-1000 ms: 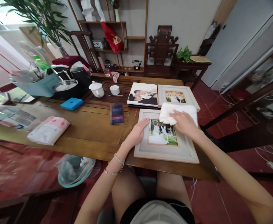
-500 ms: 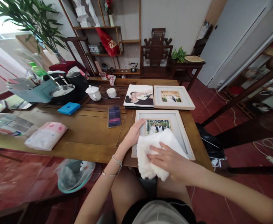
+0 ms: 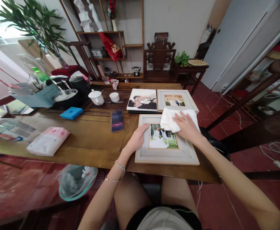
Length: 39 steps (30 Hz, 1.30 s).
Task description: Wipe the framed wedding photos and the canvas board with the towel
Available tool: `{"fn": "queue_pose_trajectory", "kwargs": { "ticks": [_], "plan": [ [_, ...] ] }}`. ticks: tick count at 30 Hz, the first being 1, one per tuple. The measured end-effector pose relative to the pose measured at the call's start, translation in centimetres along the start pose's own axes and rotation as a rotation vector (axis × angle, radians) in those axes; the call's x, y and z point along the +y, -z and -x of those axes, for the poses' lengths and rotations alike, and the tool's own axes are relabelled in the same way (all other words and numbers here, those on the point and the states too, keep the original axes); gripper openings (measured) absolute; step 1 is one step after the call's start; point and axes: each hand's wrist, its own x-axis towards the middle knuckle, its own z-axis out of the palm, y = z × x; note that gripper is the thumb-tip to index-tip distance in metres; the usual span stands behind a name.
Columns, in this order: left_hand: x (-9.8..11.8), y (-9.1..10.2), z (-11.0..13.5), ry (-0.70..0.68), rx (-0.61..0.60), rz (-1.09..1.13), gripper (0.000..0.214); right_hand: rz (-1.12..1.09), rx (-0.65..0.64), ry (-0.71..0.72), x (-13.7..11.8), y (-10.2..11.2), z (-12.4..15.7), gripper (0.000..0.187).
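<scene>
A white-framed picture [image 3: 168, 156] lies flat at the table's front edge, showing a couple outdoors in wedding clothes. My left hand [image 3: 139, 136] grips the left side of this picture frame, fingers resting on its border. My right hand [image 3: 186, 126] holds a folded white towel [image 3: 167, 119], pressed down over the frame's upper right corner. The towel hides that corner and its far edge reaches the lower border of a second framed picture [image 3: 194, 103] behind. Left of that one lies a photo album or panel [image 3: 142, 99] with a partly blurred picture on it.
A phone [image 3: 117, 120] lies left of the frame. Farther left are a blue block [image 3: 71, 112], a tissue pack [image 3: 48, 140] and a plastic bottle [image 3: 11, 129]. A white lidded cup [image 3: 96, 97] and a small bowl [image 3: 114, 96] stand behind. Below the table sits a lined bin [image 3: 76, 183].
My right hand has slid the towel from the frame's lower part up to its far right corner, uncovering the lower photo and border. My left hand stays on the left side.
</scene>
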Motion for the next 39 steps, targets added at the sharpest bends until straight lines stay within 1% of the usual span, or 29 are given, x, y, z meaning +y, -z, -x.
{"fn": "queue_pose_trajectory", "kwargs": {
  "ticks": [2, 4, 6, 8, 9, 11, 12, 14, 16, 18, 20, 21, 23, 25, 29, 31, 33, 35, 36, 38, 39],
  "plan": [
    [0.0, 0.0, 0.0, 0.002, -0.003, -0.004, 0.059, 0.046, -0.058, 0.025, -2.4, -0.1, 0.5, 0.065],
    [-0.1, -0.1, 0.0, 0.004, 0.0, -0.011, 0.059, 0.055, -0.121, 0.085, -5.6, 0.1, 2.1, 0.066],
    [-0.1, -0.1, 0.0, 0.005, 0.001, -0.016, 0.059, 0.018, -0.152, 0.198, -8.5, 0.8, 4.3, 0.063],
    [-0.1, -0.1, 0.0, 0.011, -0.002, -0.015, 0.058, -0.047, -0.179, 0.346, -10.3, 1.9, 6.1, 0.062],
    [-0.1, -0.1, 0.0, 0.017, -0.005, -0.014, 0.058, -0.1, -0.204, 0.412, -10.6, 2.6, 6.8, 0.063],
    [-0.1, -0.1, 0.0, 0.03, -0.008, -0.014, 0.057, -0.234, -0.281, 0.496, -9.7, 3.9, 7.3, 0.066],
    [-0.1, 0.0, 0.0, 0.033, -0.009, -0.014, 0.057, -0.298, -0.312, 0.5, -8.8, 4.4, 7.2, 0.068],
    [0.0, 0.0, 0.0, 0.029, -0.008, -0.015, 0.056, -0.359, -0.327, 0.441, -6.3, 4.7, 6.4, 0.069],
    [0.1, 0.0, 0.0, 0.021, -0.013, -0.017, 0.057, -0.318, -0.266, 0.332, -3.5, 4.0, 5.1, 0.068],
    [0.1, 0.1, 0.0, 0.022, -0.024, -0.021, 0.057, -0.22, -0.171, 0.219, -1.2, 2.7, 3.5, 0.066],
    [0.2, 0.2, 0.0, 0.025, -0.028, -0.022, 0.058, -0.109, -0.051, 0.1, 0.2, 1.2, 1.9, 0.064],
    [0.2, 0.2, 0.0, 0.022, -0.026, -0.018, 0.058, -0.058, 0.005, 0.052, 0.4, 0.6, 1.2, 0.062],
    [0.2, 0.2, 0.0, 0.011, -0.016, -0.006, 0.059, 0.025, 0.065, 0.006, 0.1, -0.1, 0.1, 0.06],
    [0.1, 0.1, 0.0, 0.005, -0.004, 0.0, 0.059, 0.076, 0.033, 0.024, -1.4, -0.2, -0.6, 0.059],
    [0.0, -0.1, 0.1, 0.032, 0.022, -0.01, 0.054, 0.1, -0.104, 0.132, -6.8, 0.5, -0.3, 0.052],
    [-0.1, -0.1, 0.1, 0.049, 0.036, -0.002, 0.053, 0.104, -0.115, 0.214, -9.7, 0.7, 0.6, 0.047],
    [-0.1, 0.0, 0.2, 0.061, 0.041, 0.011, 0.055, 0.112, -0.086, 0.312, -11.8, 1.0, 2.0, 0.042],
    [-0.1, 0.0, 0.1, 0.071, 0.039, 0.014, 0.056, 0.092, -0.074, 0.421, -12.6, 1.5, 3.8, 0.041],
    [-0.1, 0.0, 0.1, 0.076, 0.038, 0.01, 0.057, 0.057, -0.089, 0.475, -12.5, 1.9, 4.7, 0.042],
    [0.1, 0.0, 0.0, 0.081, 0.028, -0.008, 0.056, -0.052, -0.168, 0.574, -11.4, 3.2, 6.4, 0.048],
    [0.1, 0.0, 0.0, 0.081, 0.02, -0.018, 0.055, -0.116, -0.224, 0.601, -10.4, 4.0, 7.1, 0.053]
  ]
}}
